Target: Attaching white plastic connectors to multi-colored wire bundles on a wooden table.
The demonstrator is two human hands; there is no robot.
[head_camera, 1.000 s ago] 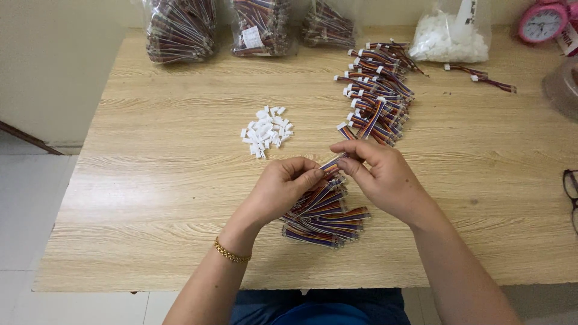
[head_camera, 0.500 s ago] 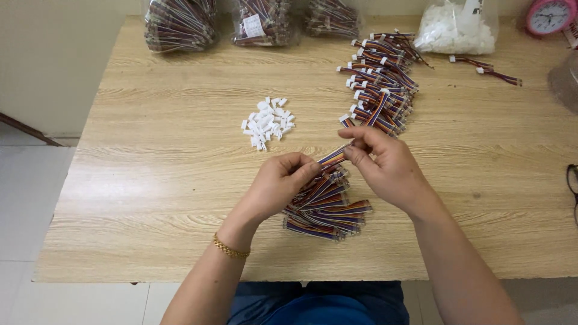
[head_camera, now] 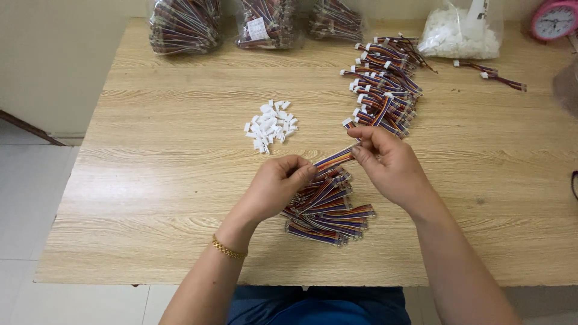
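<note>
A short multicoloured ribbon cable is held taut above the wooden table, pinched at one end by the closed fingertips of the left hand and at the other by the thumb and forefinger of the right hand. Directly beneath lies a loose pile of bare ribbon cables; a row of cables fitted with white connectors is spread just beyond the right hand, and a small heap of white connector housings sits to the left of it. Bagged cables and a bag of white parts stand along the far edge, with a pink clock at the corner. A slip could be judged likely if the pinch loosens, since the cable would drop into the pile below and be lost among identical pieces; a hard pull might also strain the wire ends
</note>
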